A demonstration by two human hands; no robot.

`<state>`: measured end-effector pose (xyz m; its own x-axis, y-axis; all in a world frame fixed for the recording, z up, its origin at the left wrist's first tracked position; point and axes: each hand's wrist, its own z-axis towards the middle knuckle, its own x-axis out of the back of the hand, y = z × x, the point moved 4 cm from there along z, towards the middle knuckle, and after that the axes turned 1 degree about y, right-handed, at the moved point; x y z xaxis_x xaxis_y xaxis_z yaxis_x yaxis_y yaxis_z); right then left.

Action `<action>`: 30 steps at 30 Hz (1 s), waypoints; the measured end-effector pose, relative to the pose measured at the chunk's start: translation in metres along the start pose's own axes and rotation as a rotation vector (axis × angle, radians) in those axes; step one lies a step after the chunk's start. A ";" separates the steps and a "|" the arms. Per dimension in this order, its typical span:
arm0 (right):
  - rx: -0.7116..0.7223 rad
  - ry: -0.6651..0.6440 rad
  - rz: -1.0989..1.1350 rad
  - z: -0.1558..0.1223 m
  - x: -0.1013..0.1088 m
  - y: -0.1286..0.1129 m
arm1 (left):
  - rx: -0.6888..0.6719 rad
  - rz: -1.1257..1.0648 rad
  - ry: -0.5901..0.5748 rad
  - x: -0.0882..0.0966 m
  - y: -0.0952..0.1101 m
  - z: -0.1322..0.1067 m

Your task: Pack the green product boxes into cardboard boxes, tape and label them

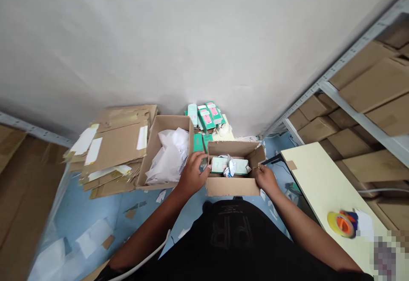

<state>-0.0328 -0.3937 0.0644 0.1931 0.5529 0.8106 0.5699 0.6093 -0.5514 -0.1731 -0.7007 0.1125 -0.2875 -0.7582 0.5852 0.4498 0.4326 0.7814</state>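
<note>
A small open cardboard box [232,186] sits on the blue floor right in front of me. Inside lie pale green packets [219,164] and crumpled white paper [230,167]. My left hand [192,173] grips the box's left wall, fingers curled over its rim. My right hand [266,178] holds the box's right wall near the flap, fingers closed on the cardboard.
A bigger open carton [159,138] with white paper stands to the left, beside flattened cardboard [115,147]. Green-and-pink packets [207,117] are stacked by the wall. At right, a cream table [319,179] carries a tape roll [340,223]; a metal shelf rack [361,115] holds cartons.
</note>
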 end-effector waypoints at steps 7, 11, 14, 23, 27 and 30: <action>-0.220 0.175 0.134 -0.028 0.039 0.079 | 0.180 -0.344 -0.411 -0.120 0.012 0.026; -0.317 0.221 0.187 -0.043 0.065 0.135 | 0.112 -0.316 -0.522 -0.184 0.053 0.046; -0.410 0.245 0.193 -0.052 0.088 0.183 | 0.126 -0.289 -0.631 -0.234 0.087 0.057; -0.279 0.368 0.208 -0.067 0.164 0.331 | 0.146 -0.266 -0.823 -0.410 0.192 0.071; -0.294 0.327 0.256 -0.065 0.186 0.388 | 0.084 -0.307 -0.874 -0.478 0.225 0.080; -0.290 0.319 0.316 -0.057 0.196 0.424 | 0.094 -0.337 -0.909 -0.518 0.239 0.095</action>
<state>0.2922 -0.0592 0.0012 0.5981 0.4564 0.6588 0.6337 0.2338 -0.7374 0.0025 -0.1584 0.0169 -0.9496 -0.2005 0.2410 0.1664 0.3293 0.9294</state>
